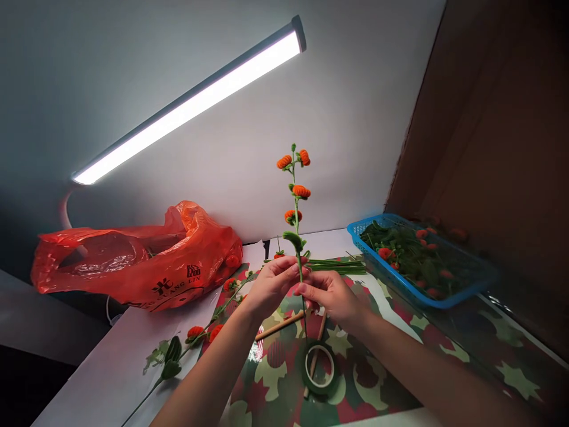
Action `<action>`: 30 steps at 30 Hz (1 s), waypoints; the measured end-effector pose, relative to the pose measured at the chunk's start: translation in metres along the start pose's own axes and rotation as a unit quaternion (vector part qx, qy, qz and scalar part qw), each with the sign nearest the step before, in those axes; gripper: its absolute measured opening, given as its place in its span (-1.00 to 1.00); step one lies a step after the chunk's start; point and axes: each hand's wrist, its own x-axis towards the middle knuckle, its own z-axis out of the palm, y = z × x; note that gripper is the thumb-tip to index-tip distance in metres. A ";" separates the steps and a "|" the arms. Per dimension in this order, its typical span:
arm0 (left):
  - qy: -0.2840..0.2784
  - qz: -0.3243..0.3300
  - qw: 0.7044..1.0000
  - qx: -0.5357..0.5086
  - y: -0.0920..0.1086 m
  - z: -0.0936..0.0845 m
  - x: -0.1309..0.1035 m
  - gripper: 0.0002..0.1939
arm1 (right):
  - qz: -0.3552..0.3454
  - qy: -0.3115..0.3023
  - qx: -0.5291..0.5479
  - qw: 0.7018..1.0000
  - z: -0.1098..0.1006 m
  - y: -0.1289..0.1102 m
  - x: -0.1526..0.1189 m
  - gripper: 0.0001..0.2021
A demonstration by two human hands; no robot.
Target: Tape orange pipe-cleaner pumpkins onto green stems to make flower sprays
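Note:
An upright pipe-cleaner flower stem (297, 222) with several fluffy orange blooms and green leaves stands in front of my chest. My left hand (274, 286) pinches it just below the lowest leaf. My right hand (333, 296) closes on the same stem a little lower, thumb and fingertips together. A thin dark strand runs down from my fingers to a roll of green floral tape (332, 373). Whether the strand is tape or bare wire I cannot tell. Another orange flower stem (170, 369) lies to the left, partly behind my left forearm.
A red plastic bag (133, 267) sits at the left beneath a lit bar lamp (191, 107). On the right, a blue basket (444, 303) holds leaves and orange blooms. Green stems (338, 267) and wooden sticks (280, 326) lie on the patterned mat (271, 397).

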 end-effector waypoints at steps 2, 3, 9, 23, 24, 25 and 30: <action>0.004 0.007 1.000 -0.007 0.000 0.001 0.000 -0.83 | 0.006 0.001 0.002 1.000 0.001 -0.002 -0.001 -0.70; 0.006 0.011 1.000 -0.003 0.001 0.002 -0.001 -0.84 | 0.006 0.004 0.000 1.000 0.001 -0.002 -0.001 -0.70; 0.050 0.042 0.992 0.106 0.010 0.011 -0.005 -0.88 | -0.011 0.012 -0.032 0.999 0.001 0.001 -0.001 -0.70; 0.052 0.011 0.996 0.070 0.015 0.016 -0.010 -0.77 | -0.009 -0.066 -0.011 0.998 -0.007 0.010 0.002 -0.72; 0.035 -0.003 0.999 0.035 0.016 0.014 -0.010 -0.75 | -0.003 -0.096 0.018 0.995 -0.009 0.013 0.004 -0.70; 0.025 -0.013 1.000 0.007 0.017 0.013 -0.009 -0.73 | -0.003 -0.114 0.037 0.993 -0.010 0.016 0.005 -0.69; 0.039 -0.019 0.998 -0.043 0.012 0.012 -0.005 -0.73 | -0.017 -0.064 0.062 0.996 -0.008 0.029 0.009 -0.74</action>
